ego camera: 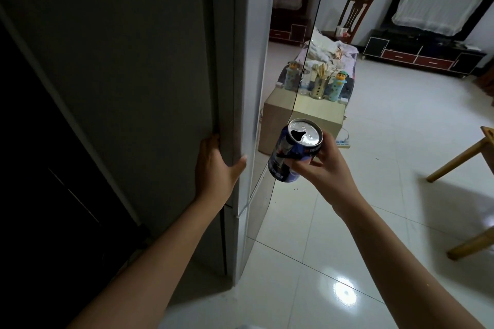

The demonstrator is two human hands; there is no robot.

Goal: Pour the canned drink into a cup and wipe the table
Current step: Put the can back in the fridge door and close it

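Canned drink (292, 153) is up in the air in the person's right hand (324, 168), tilted a little with its silver top toward the camera and the tab hole already open. The right grip is closed around the can's lower body, fingers wrapped over the blue label. The left hand (216, 168) rests on the edge of a tall grey door (149, 88), probably a fridge door, fingers curled round the edge and thumb spread on the face; that grip holds the door edge and nothing else. Judging by this, the task is at an early stage: the can is in hand and opened, but no cup shows anywhere, nothing has been poured, and no cloth for wiping is visible. A wooden leg and corner of what may be a table (465, 152) stand at the right, well apart from the can, above glossy white floor tiles. Ahead sits a low cabinet (318, 112) carrying bottles and a holder of chopsticks. Still to come, as I judge it: releasing the door, carrying the can to a tabletop, finding a cup, pouring, then wiping.
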